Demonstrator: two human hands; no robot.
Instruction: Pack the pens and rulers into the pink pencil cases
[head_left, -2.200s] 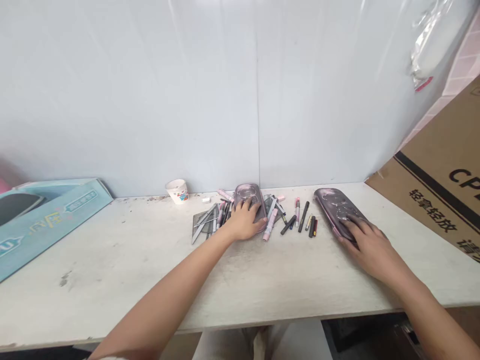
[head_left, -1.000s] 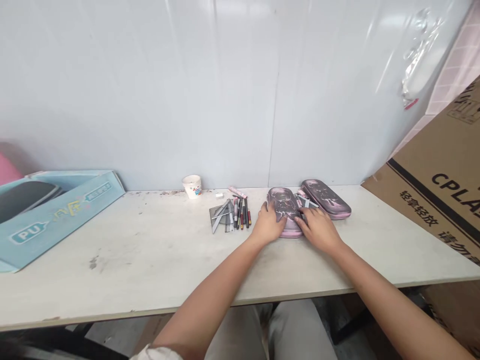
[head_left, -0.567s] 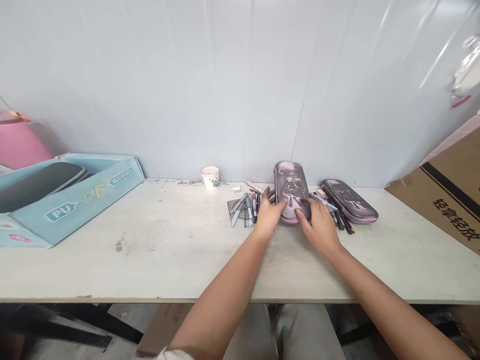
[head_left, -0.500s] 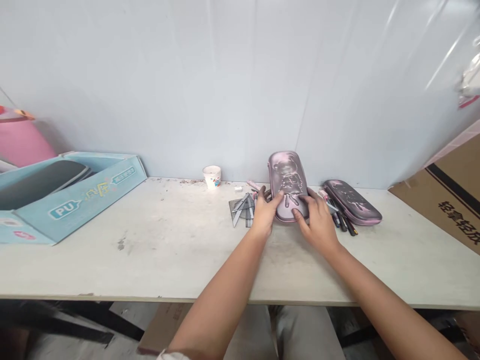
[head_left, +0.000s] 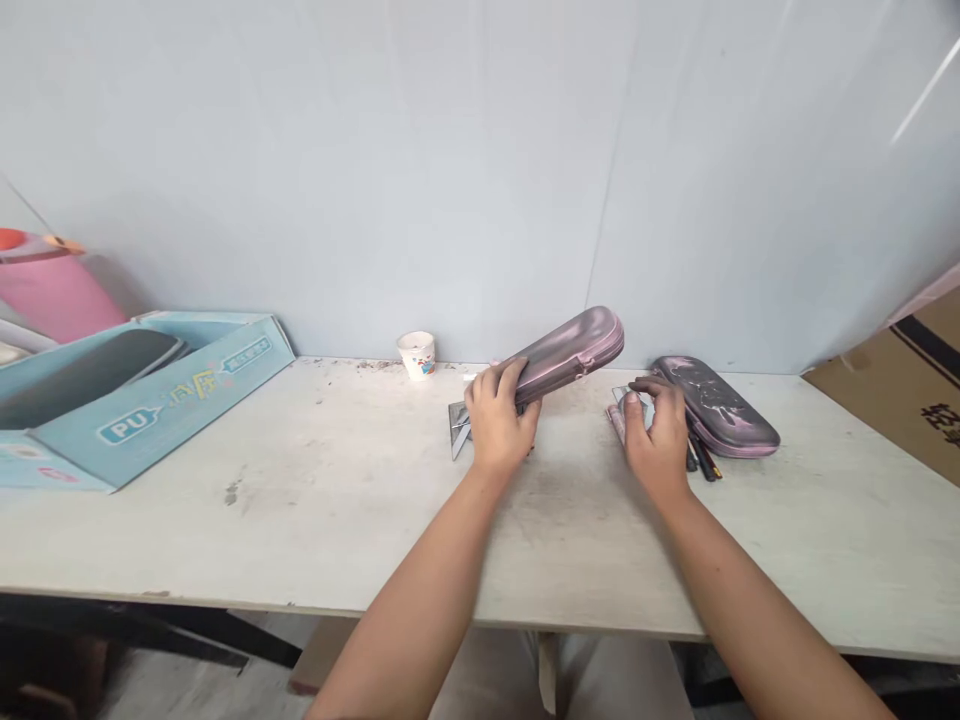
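Observation:
My left hand [head_left: 496, 422] grips one end of a pinkish-purple pencil case [head_left: 574, 350] and holds it tilted above the table [head_left: 315, 510]. A grey set square [head_left: 457, 438] and some pens lie partly hidden under that hand. My right hand [head_left: 658, 440] is curled, with its fingertips on a few pens and a ruler [head_left: 621, 412] on the table. Just right of it lies a second pencil case [head_left: 712, 405], flat, with dark pens [head_left: 703, 462] at its near edge.
A small paper cup [head_left: 417, 353] stands by the back wall. A light-blue box [head_left: 112, 395] lies at the left with something pink [head_left: 52, 290] behind it. A cardboard carton [head_left: 911, 385] leans at the far right.
The left hand has lifted the pencil case off the table and turned it onto its side. The right hand let go of it and moved right onto the pens. The view panned left.

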